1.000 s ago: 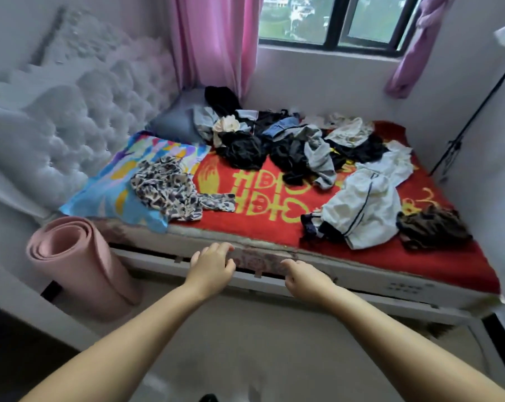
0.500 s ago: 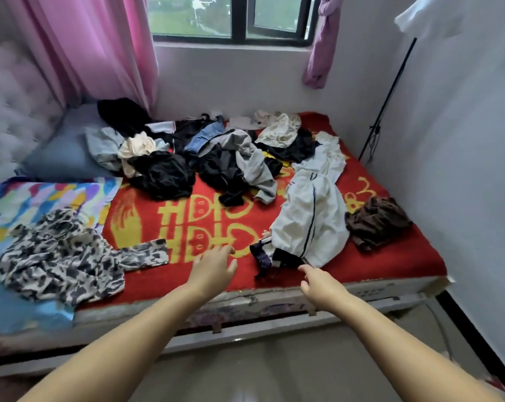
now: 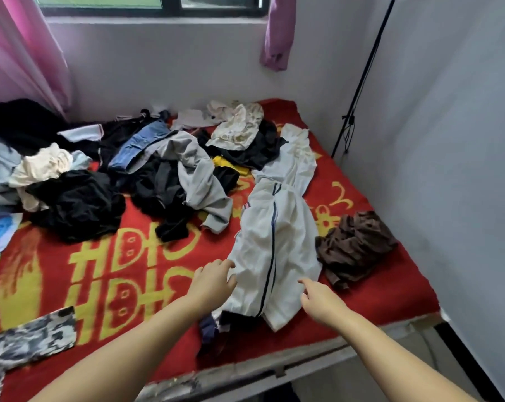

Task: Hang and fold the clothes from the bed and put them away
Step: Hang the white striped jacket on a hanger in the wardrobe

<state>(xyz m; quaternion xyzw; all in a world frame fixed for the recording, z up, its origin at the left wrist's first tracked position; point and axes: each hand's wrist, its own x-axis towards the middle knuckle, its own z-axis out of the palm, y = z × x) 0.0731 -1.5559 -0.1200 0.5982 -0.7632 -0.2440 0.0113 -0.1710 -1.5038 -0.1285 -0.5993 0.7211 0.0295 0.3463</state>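
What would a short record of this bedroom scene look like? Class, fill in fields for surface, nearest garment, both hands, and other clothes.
surface: bed with red blanket
nearest garment: white trousers with dark stripe, laid lengthwise
left hand: open, fingers at the trousers' left edge
right hand: open, at their right edge, nothing gripped
other clothes: brown garment to the right; grey top and black pile behind

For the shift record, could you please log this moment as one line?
stage: reaching | left hand: open, at white trousers | right hand: open, beside them | nothing lifted
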